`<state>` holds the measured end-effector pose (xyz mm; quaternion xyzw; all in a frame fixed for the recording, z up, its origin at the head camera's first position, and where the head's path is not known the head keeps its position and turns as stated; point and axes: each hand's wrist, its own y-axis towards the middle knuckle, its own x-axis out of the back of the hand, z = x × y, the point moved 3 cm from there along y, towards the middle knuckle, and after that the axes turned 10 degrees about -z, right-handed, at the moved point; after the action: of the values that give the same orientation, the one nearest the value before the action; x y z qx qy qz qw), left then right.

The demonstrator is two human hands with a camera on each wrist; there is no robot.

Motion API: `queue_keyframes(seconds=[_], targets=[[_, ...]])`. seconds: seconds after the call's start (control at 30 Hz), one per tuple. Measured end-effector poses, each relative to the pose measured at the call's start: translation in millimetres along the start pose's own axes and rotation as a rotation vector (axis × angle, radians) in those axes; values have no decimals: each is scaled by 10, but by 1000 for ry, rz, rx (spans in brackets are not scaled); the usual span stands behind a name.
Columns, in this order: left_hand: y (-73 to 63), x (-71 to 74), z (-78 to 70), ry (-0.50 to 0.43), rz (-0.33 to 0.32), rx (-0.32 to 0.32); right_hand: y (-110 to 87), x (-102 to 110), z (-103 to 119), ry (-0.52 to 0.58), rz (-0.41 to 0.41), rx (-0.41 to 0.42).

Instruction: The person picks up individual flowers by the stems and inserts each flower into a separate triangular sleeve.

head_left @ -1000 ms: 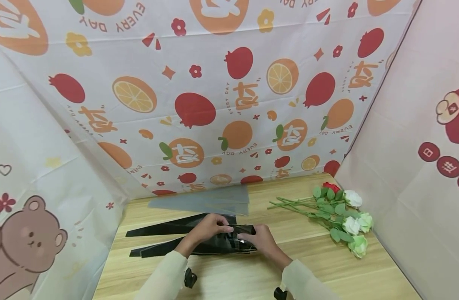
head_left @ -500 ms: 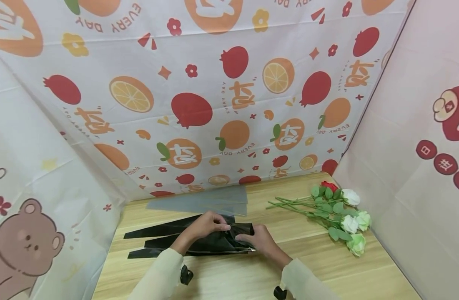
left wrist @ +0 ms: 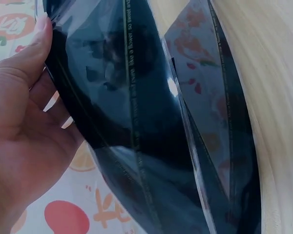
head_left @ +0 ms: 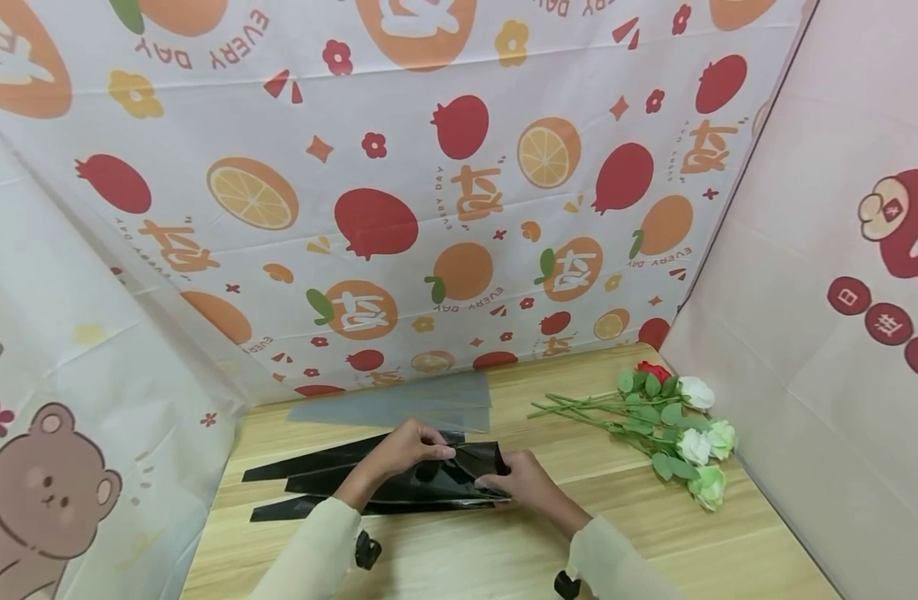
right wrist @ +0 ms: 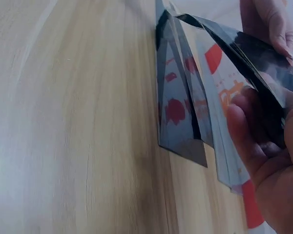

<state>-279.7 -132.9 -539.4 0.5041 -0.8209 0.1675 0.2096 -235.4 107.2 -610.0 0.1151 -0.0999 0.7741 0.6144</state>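
A glossy black tapered flower sleeve point(head_left: 447, 479) is between both hands, its wide end to the right. My left hand point(head_left: 406, 454) pinches its far edge between thumb and fingers; in the left wrist view, printed lines of writing run along the sleeve point(left wrist: 107, 83). At the wide end, my right hand point(head_left: 529, 487) holds the sleeve's edge with the thumb on the near side; the right wrist view shows the mouth of the sleeve gaping above the curled fingers point(right wrist: 239, 129). A second black sleeve point(head_left: 274, 509) lies under the held one, mostly covered.
Another black sleeve point(head_left: 301, 462) lies behind on the wooden table point(head_left: 459, 558). Beyond it are grey translucent sleeves point(head_left: 406, 404) by the patterned cloth wall point(head_left: 293, 267). Several stemmed roses lie at the right, including a red rose point(head_left: 654, 371) and a white rose point(head_left: 695, 392).
The held sleeve's narrow end has swung away from the sleeve below it, so the two tips stand apart. Its wide end has spread more at the right hand. The head view has shifted slightly.
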Motion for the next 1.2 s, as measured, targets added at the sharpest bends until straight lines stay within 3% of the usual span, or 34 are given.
queue_keyframes(seconds=[0.17,0.47,0.57,0.7,0.8,0.97,1.2], targets=[[7,19,27,-8,-30,9,-8,152,-107,61,23,-93],[78,47,51,3,-21,-9,106,570,-160,100,-49,-94],[86,68,43,-4,-21,-5,216,785,-186,79,-146,-96],[92,93,34,-15,-28,15,403,1174,-246,68,-362,-131],[68,128,46,-9,-38,30,543,1428,-297,55,-474,-160],[33,174,63,-7,-57,38,676,1786,-414,35,-556,-229],[30,143,116,-1,-85,12,686,2148,-705,68,-677,-489]])
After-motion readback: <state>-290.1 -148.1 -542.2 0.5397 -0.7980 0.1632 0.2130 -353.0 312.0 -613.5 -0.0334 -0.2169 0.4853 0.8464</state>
